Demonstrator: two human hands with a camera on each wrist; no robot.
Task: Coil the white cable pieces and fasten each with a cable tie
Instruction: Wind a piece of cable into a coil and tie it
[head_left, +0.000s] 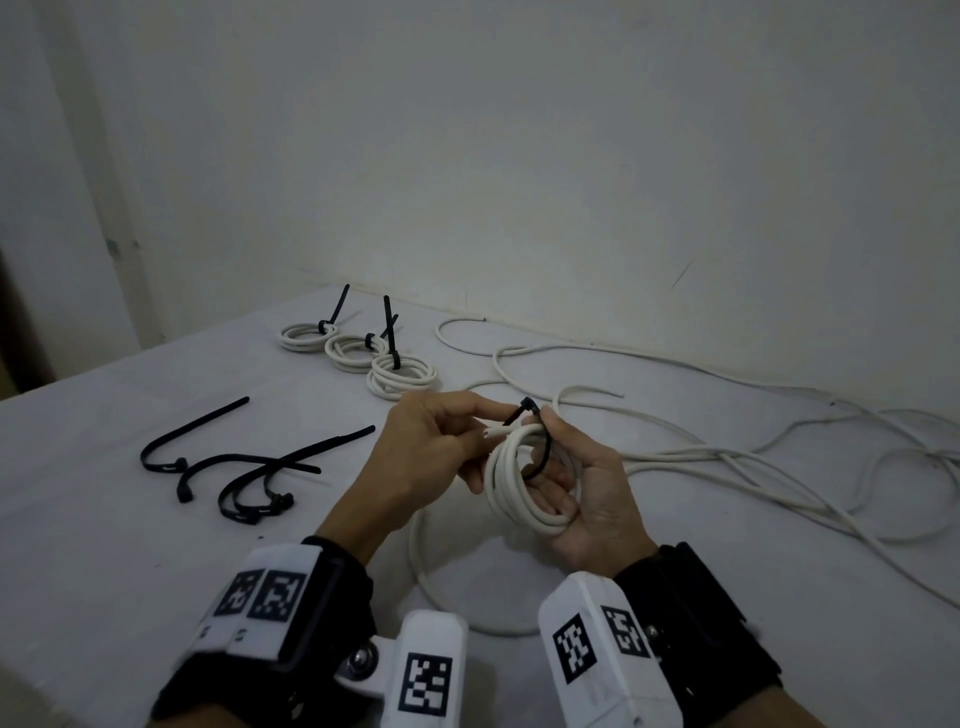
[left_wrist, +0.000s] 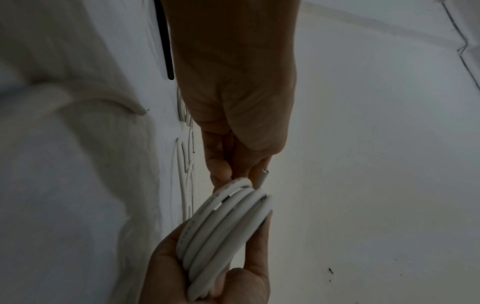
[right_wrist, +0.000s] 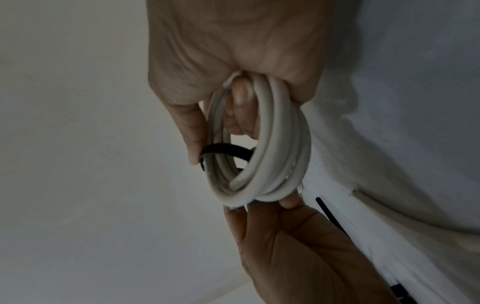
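A coil of white cable (head_left: 511, 488) stands upright in my right hand (head_left: 551, 462), fingers through its middle and thumb on its far side. A black cable tie (head_left: 542, 449) loops round the coil's top, its end (head_left: 525, 404) sticking up by the thumb. My left hand (head_left: 483, 431) pinches the coil's loose cut end (head_left: 493, 430) beside the tie. In the left wrist view the left hand (left_wrist: 241, 174) grips that end (left_wrist: 261, 175) above the coil (left_wrist: 223, 230). The right wrist view shows the right hand (right_wrist: 218, 142), the coil (right_wrist: 272, 144) and the tie (right_wrist: 223, 149).
Three tied coils (head_left: 402, 376) lie at the back of the white-clothed table (head_left: 156, 545), tie tails pointing up. Several loose black ties (head_left: 249, 467) lie at left. Long uncoiled white cable (head_left: 727, 452) sprawls across the right side and under my wrists.
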